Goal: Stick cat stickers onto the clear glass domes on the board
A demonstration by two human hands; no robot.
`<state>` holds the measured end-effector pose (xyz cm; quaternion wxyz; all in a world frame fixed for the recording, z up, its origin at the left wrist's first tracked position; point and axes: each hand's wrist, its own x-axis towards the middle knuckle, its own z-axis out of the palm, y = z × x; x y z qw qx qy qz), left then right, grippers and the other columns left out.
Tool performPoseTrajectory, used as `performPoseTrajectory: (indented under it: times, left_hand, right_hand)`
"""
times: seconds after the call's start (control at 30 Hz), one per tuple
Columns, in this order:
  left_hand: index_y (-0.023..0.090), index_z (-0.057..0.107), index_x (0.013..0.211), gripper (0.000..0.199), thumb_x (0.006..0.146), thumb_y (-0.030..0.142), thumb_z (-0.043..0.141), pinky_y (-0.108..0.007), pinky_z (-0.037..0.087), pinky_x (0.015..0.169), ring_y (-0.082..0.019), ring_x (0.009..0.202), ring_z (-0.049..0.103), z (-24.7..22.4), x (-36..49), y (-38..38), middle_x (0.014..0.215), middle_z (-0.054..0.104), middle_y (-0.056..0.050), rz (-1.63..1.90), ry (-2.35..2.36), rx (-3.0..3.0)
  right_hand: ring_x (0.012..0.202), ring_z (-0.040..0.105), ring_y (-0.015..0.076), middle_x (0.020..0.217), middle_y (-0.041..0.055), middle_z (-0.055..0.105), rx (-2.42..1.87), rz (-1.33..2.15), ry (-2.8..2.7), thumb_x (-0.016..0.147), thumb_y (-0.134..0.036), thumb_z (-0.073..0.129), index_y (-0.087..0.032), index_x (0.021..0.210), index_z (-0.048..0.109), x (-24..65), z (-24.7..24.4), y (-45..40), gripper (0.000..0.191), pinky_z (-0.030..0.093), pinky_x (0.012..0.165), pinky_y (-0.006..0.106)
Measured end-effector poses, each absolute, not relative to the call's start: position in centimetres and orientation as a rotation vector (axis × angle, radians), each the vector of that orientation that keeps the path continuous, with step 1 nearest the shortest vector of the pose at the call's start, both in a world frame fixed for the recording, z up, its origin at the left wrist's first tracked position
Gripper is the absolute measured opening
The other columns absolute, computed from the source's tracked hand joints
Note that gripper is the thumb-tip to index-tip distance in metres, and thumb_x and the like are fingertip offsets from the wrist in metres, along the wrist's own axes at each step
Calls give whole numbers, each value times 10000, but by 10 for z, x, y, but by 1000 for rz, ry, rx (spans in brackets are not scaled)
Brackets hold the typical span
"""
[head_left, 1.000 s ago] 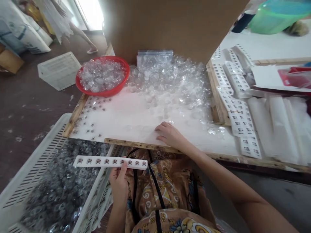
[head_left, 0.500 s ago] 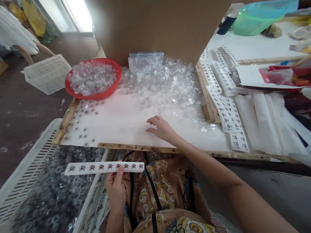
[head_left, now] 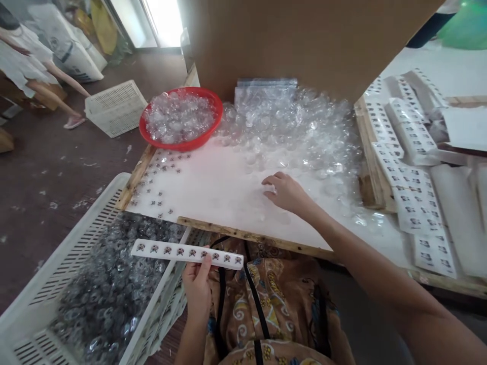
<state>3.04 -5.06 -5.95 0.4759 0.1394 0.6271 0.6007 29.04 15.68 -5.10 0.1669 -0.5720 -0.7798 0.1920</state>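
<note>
My left hand [head_left: 198, 284] pinches a white strip [head_left: 160, 250] printed with a row of small animal faces, held over the lap and the crate's edge. Above the white tabletop [head_left: 213, 177] is my right hand [head_left: 285, 191], fingers curled with a gap between thumb and forefinger; nothing shows between them. Clear plastic pieces [head_left: 304, 132] lie heaped beyond it, around a stack of clear sheets [head_left: 264, 96]. A red basin [head_left: 190, 144] full of similar clear pieces stands at the back left. Small pieces with face prints [head_left: 160, 194] lie scattered at the table's left.
Below the table's left edge sits a white crate [head_left: 76, 243] filled with clear pieces. More printed strips [head_left: 414, 192] lie at the right. A tall cardboard panel [head_left: 304, 40] stands behind the heap. A person [head_left: 34, 56] and another crate [head_left: 116, 109] are at the upper left.
The view has swung left, so the table sits farther right and more of the person shows. The strip's left end is now tilted up. My right hand still hovers over the white surface.
</note>
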Motion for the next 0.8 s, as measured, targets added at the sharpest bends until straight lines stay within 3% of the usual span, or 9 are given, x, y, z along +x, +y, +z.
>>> performPoseTrajectory:
  times: [0.2,0.3,0.47,0.6,0.8]
  left_hand:
    - [167,763,1005,448,661,432,873,-277,558,733,-182,816,685,-65,29,-53,983,755,-71,1434,1559,337]
    - [187,758,1024,432,681,430,861,-283,560,770,-186,858,689,-63,30,-51,1015,752,-61,1428,1558,352]
    - [197,757,1042,465,661,438,870,-303,566,794,-198,881,687,-61,26,-49,1010,748,-55,1455,1568,337]
    - [194,759,1027,470,646,444,876,-306,563,783,-199,859,688,-62,26,-48,974,746,-48,1434,1578,292]
    - [192,760,969,444,620,435,889,-299,565,745,-193,821,685,-59,30,-39,931,744,-46,1443,1553,331]
  right_hand:
    - [809,628,171,1045,90,624,-1423,811,-2194,798,-200,719,-189,1047,684,258,-43,175,252,498,770,310]
    - [855,638,179,1052,88,647,-1395,874,-2211,782,-190,752,-184,1038,692,238,-46,183,263,503,788,305]
    - [884,657,187,1158,105,673,-1448,886,-2076,861,-216,680,-196,1195,657,258,-42,188,335,523,769,313]
    - [864,659,193,1088,96,691,-1554,809,-2071,894,-160,618,-193,1074,692,280,-36,179,197,520,759,319]
    - [1019,619,252,1142,132,636,-1478,642,-2332,877,-159,669,-165,1083,660,243,-47,168,206,485,876,363]
